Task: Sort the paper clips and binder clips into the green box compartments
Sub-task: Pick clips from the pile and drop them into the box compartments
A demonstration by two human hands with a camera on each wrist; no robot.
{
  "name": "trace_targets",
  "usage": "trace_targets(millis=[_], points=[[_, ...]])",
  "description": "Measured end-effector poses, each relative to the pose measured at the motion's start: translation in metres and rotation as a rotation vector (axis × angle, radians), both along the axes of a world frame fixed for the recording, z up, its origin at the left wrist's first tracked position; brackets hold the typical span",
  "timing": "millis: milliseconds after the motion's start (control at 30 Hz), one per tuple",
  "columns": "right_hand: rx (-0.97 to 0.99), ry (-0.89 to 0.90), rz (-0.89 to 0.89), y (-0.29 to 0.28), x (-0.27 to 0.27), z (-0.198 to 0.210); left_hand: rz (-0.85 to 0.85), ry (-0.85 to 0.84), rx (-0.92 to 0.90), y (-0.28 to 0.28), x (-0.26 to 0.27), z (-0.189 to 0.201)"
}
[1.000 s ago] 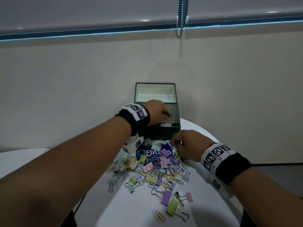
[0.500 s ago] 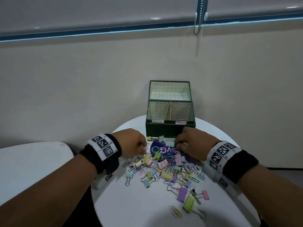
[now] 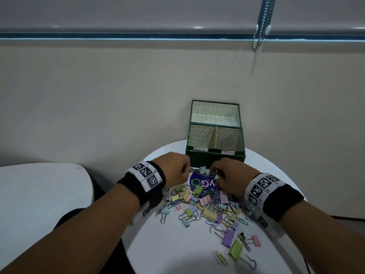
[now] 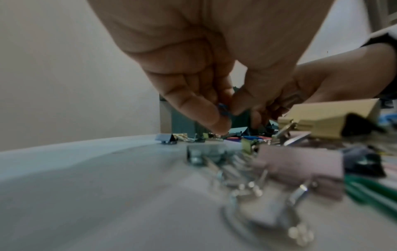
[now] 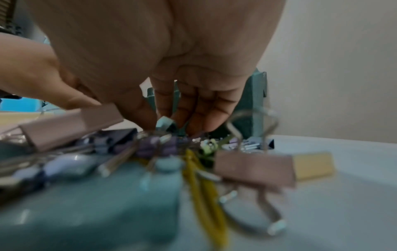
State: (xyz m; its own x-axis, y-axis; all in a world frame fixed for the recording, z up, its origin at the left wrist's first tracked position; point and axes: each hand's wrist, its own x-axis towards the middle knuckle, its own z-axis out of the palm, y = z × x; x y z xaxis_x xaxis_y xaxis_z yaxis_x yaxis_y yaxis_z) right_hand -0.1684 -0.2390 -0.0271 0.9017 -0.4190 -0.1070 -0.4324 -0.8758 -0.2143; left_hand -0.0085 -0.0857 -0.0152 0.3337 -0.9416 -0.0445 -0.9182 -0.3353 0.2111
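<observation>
The green box (image 3: 215,158) stands open at the table's far edge, with two labelled compartments split by a divider; I cannot see inside them. Pastel binder clips and paper clips (image 3: 209,210) lie heaped in front of it. My left hand (image 3: 187,171) is at the heap's far left, and in the left wrist view it (image 4: 225,110) pinches a small blue paper clip (image 4: 223,108) between thumb and fingers. My right hand (image 3: 214,174) is down at the heap's far side, its thumb and fingers (image 5: 193,118) closed around a teal binder clip (image 5: 164,123).
The round white table (image 3: 177,248) ends close behind the box at a beige wall. A second white table (image 3: 39,194) sits to the left across a dark gap. A blue printed card (image 3: 199,181) lies under the heap. Loose clips (image 3: 237,250) reach toward the near edge.
My left hand has come back from over the box down to the heap's far left edge and closed on a clip. The right hand stayed at the heap's far side.
</observation>
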Motion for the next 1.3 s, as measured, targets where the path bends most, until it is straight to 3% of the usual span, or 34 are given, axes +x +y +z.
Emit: trace_targets(millis=[167,467,700,1000,1300], points=[[-0.048,0.015,0.040,0.002,0.003,0.002,0.062,0.074,0.036,-0.002,0.005,-0.001],[-0.173,0.077,0.223,0.007,0.019,-0.003,-0.025,0.052,0.145,-0.002,-0.003,-0.002],[-0.175,0.051,0.196,0.010,0.022,-0.007,-0.065,-0.009,0.089,-0.002,0.000,-0.001],[0.057,-0.320,0.001,0.005,0.009,0.003,-0.144,-0.032,0.136,-0.001,-0.001,0.002],[0.015,0.028,-0.007,0.007,0.012,0.002,-0.112,-0.074,0.110,0.000,-0.001,0.005]])
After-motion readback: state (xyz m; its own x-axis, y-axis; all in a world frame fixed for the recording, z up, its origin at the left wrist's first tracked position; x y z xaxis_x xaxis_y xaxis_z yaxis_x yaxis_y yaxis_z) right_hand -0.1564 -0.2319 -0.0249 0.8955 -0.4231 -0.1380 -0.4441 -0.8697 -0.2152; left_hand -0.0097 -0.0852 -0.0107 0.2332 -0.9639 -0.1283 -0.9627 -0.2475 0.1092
